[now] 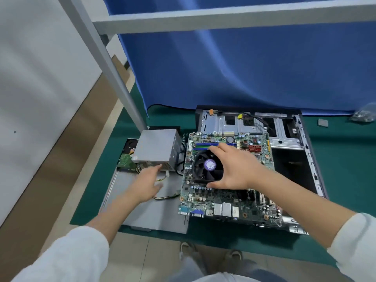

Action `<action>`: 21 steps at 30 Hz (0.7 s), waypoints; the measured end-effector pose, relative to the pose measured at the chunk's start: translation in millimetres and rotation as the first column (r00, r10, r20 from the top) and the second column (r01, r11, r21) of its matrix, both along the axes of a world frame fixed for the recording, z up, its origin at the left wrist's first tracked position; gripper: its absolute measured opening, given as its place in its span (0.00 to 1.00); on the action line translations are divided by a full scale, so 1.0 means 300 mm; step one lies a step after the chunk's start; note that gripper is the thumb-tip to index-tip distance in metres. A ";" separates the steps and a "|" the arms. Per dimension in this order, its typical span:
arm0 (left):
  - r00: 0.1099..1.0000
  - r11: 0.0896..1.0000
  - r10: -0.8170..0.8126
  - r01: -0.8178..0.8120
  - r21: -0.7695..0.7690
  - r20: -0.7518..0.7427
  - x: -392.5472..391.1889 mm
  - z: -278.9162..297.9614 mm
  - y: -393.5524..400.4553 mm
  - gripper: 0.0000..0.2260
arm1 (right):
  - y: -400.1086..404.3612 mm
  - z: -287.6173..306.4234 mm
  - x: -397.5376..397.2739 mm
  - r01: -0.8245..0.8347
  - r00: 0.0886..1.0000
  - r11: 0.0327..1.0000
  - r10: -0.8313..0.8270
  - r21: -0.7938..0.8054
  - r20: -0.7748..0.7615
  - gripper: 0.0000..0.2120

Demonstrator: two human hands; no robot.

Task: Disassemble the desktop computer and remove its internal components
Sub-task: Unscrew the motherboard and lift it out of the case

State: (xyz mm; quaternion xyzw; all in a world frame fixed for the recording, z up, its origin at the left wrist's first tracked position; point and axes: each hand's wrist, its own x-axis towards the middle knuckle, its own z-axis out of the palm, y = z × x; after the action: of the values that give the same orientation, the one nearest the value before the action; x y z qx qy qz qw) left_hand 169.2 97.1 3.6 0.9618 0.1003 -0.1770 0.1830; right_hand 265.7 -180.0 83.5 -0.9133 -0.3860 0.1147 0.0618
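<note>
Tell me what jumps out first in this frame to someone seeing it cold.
The right hand spread over the black CPU fan on the green motherboard, mid-frame, fingers curled round the fan's edges. Left of it, the left hand reaches open toward the grey power supply. Behind the board lies the emptied metal case, under a blue curtain.

Green mat (pixel 345 159) carries open computer case (pixel 289 137), grey side panel (pixel 154 212), small grey chip (pixel 323 123), bag (pixel 365 116).
</note>
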 end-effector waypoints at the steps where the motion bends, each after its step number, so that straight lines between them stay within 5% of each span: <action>1: 0.996 0.998 -0.027 0.032 0.052 -0.090 -0.003 -0.048 0.002 0.34 | -0.009 -0.007 0.000 0.009 1.000 1.000 -0.009 0.006 -0.003 0.53; 10: 0.944 0.888 -0.169 0.271 0.371 -0.283 0.023 -0.252 -0.086 0.23 | -0.037 -0.030 -0.009 -0.004 0.999 1.000 0.003 -0.025 -0.044 0.53; 21: 0.907 0.940 -0.209 0.290 0.181 -0.366 0.051 -0.243 -0.091 0.13 | -0.040 -0.035 -0.006 -0.007 0.998 0.999 0.005 -0.037 -0.057 0.53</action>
State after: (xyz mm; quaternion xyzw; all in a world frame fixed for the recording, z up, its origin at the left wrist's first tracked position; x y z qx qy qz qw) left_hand 184.4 69.9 -69.1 0.9360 0.0258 -0.3500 0.0256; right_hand 263.8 -192.0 72.9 -0.9094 -0.3846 0.1481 0.0554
